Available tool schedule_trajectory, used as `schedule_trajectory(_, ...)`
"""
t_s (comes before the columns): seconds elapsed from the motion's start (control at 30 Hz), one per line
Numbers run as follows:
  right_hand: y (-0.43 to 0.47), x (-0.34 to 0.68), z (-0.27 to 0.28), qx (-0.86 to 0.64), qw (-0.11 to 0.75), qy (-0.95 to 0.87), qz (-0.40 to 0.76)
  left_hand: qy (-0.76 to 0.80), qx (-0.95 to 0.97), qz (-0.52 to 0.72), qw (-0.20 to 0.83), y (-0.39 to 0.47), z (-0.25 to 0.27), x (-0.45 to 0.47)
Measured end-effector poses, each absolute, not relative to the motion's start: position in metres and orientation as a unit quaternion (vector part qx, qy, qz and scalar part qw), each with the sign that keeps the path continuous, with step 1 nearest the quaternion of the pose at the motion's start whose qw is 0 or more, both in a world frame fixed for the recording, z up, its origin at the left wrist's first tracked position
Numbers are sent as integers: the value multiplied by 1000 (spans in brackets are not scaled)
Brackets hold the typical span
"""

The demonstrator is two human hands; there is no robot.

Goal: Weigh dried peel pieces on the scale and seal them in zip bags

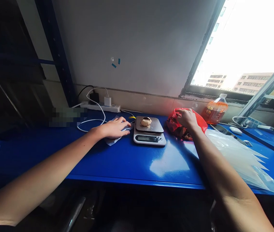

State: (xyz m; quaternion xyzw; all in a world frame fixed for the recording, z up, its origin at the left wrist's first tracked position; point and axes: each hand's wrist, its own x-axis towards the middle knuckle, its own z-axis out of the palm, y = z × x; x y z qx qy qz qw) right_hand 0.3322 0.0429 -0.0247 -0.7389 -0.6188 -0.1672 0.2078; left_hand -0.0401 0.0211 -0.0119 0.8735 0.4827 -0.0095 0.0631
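Observation:
A kitchen scale (149, 139) with a metal plate stands on the blue table, and a beige lump with a dark edge (146, 122) lies on its plate. The display is lit but too small to read surely. Left of the scale, my left hand (116, 128) rests with fingers spread on a clear plastic bag (111, 141). On the other side, my right hand (187, 118) is at the mouth of a red plastic bag (201, 121), fingers curled at its rim; the fingertips are partly hidden. Brown pieces (183, 132) show inside the red bag.
Behind my left hand lies a white power strip (100, 107) with a charger (107, 101) and a looping white cable (102, 112). An orange-labelled bottle (215, 110) stands by the window. Flat clear bags (233, 154), a phone (228, 132) and a white mouse (235, 130) are at right.

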Motion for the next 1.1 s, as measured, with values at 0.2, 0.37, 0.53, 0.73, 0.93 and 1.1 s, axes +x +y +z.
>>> schedule_trajectory(0.2, 49, 342, -33, -730, 204, -639, -130, 471, 880, -11, 61, 25, -15, -42)
schedule_trajectory(0.37, 45, 347, -34, -724, 264, -622, -138, 474, 879, -21, 51, 26, -15, -41)
schedule_trajectory(0.53, 24, 348, -9, -720, 362, -571, -161, 469, 881, -25, 55, 22, -12, -40)
schedule_trajectory(0.73, -23, 303, 25, -546, 474, -673, 156, 476, 876, -11, 79, 15, -9, -40)
schedule_trajectory(0.93, -3, 234, -16, -515, 404, -750, 89, 455, 888, -10, 65, 20, -12, -44)
schedule_trajectory(1.1, 9, 227, -32, -491, 396, -772, 79, 456, 884, -16, 103, 31, -12, -50)
